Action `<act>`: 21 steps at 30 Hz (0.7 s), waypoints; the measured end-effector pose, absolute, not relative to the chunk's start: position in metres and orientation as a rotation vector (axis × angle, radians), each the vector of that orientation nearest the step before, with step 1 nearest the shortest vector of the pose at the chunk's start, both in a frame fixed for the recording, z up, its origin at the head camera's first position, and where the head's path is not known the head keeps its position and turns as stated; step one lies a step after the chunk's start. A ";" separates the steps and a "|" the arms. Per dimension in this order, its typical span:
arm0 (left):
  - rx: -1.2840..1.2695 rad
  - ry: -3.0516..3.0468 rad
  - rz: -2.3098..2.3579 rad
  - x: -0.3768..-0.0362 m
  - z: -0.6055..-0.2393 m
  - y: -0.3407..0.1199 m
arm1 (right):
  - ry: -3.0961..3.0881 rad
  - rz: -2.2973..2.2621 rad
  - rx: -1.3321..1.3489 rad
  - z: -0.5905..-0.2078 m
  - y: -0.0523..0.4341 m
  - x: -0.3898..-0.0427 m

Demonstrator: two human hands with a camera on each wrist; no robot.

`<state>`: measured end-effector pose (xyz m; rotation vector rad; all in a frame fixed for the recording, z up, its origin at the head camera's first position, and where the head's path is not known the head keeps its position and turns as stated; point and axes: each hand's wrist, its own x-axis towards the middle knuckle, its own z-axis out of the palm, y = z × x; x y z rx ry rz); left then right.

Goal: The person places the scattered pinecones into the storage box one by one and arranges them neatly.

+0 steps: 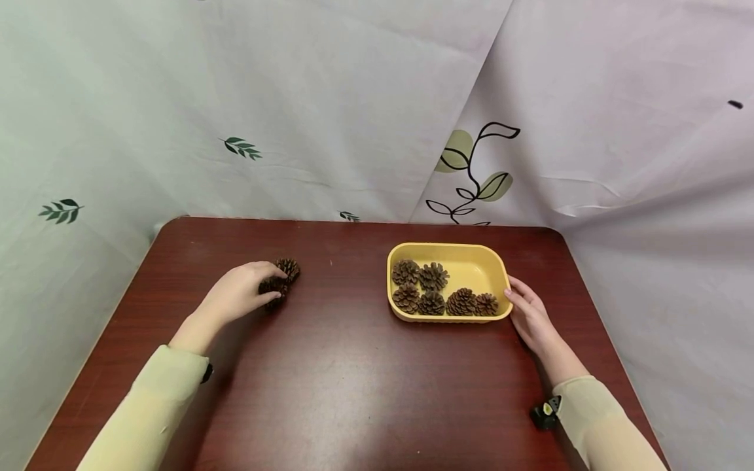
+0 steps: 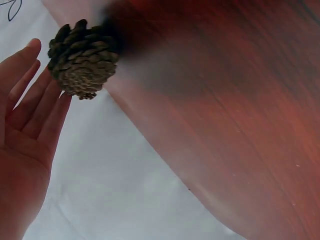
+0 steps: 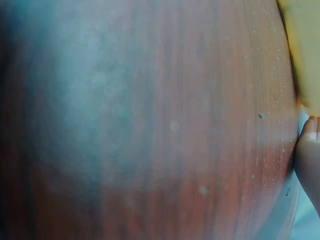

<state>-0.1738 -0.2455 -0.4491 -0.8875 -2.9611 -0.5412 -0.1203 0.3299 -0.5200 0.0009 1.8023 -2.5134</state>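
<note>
Showing six cones in the tray (image 1: 471,252), head view.

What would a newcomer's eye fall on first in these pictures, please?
Most likely the yellow tray on the right of the dark red table, holding six pine cones, with the right hand resting against its right end. Next, on the left, the left hand touches one of two loose pine cones lying on the table.
</note>
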 end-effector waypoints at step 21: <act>-0.952 -2.952 -0.526 -0.170 -0.460 -0.255 | 1.802 -2.499 0.037 -0.518 0.329 -0.121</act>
